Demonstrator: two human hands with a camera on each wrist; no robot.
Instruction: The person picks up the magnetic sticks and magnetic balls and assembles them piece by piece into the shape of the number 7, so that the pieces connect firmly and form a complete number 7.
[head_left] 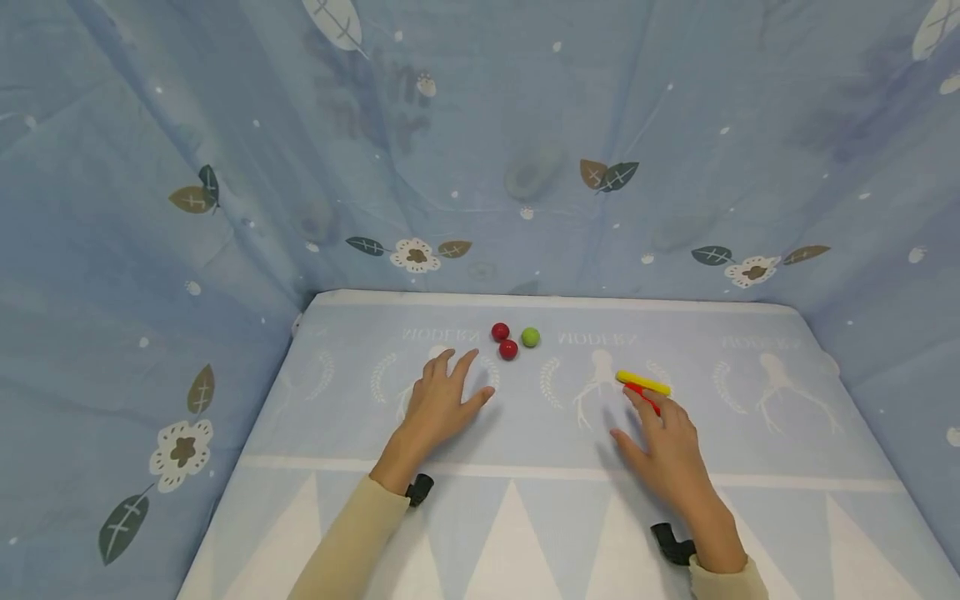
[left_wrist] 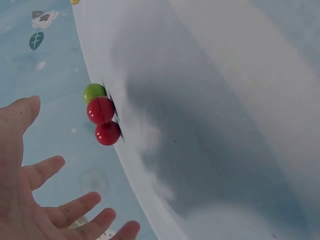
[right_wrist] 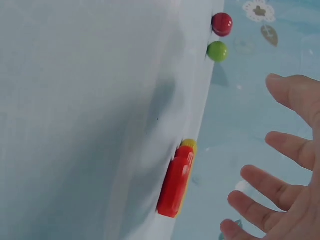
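Left hand (head_left: pixel 438 402), fingers spread and empty, lies near two red balls (head_left: pixel 505 341). Right hand (head_left: pixel 670 454), open and empty, reaches a red stick (head_left: pixel 642 394) beside a yellow stick (head_left: pixel 642 382)

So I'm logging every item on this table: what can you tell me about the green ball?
The green ball is small, round, smooth and glossy, lime green, whole as far as shows. It rests on the blue printed cloth near the table's far edge, right of two red balls; whether it touches them I cannot tell. In the left wrist view it looks close against one red ball. Neither hand touches it; the left hand is nearer, fingers spread.
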